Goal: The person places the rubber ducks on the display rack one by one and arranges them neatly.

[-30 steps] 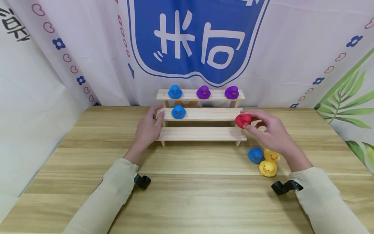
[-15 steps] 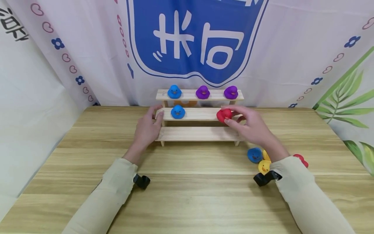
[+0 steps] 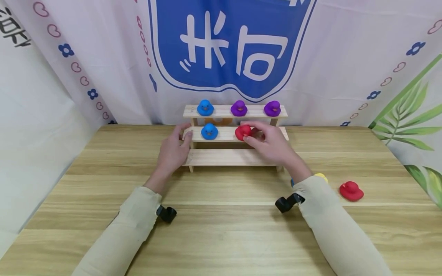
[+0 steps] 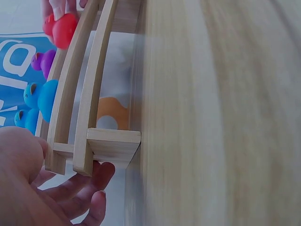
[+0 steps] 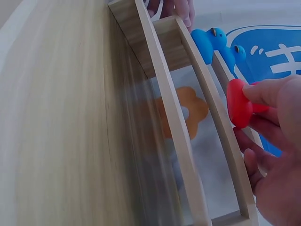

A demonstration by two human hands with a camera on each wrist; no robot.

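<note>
A red rubber duck (image 3: 243, 132) is pinched between the thumb and fingers of my right hand (image 3: 272, 143), at the middle tier of a three-tier wooden display shelf (image 3: 235, 157). In the right wrist view the held duck (image 5: 240, 104) is right at that tier's board; I cannot tell if it rests on it. My left hand (image 3: 173, 150) holds the shelf's left end, its thumb and fingers curled about the board ends in the left wrist view. On the middle tier's left sits a blue duck (image 3: 209, 131). The top tier bears another blue duck (image 3: 205, 108) and two purple ducks (image 3: 239, 108).
Right of the shelf, a second red duck (image 3: 351, 191) lies on the wooden table (image 3: 221, 230). A yellow duck (image 3: 322, 177) and a blue duck (image 3: 292, 183) are mostly hidden by my right forearm. A printed white curtain (image 3: 331, 76) hangs close behind the shelf.
My right hand has carried the red duck leftward along the middle tier, from its right end to near its middle. The second red duck has come into view. My left hand stays put.
</note>
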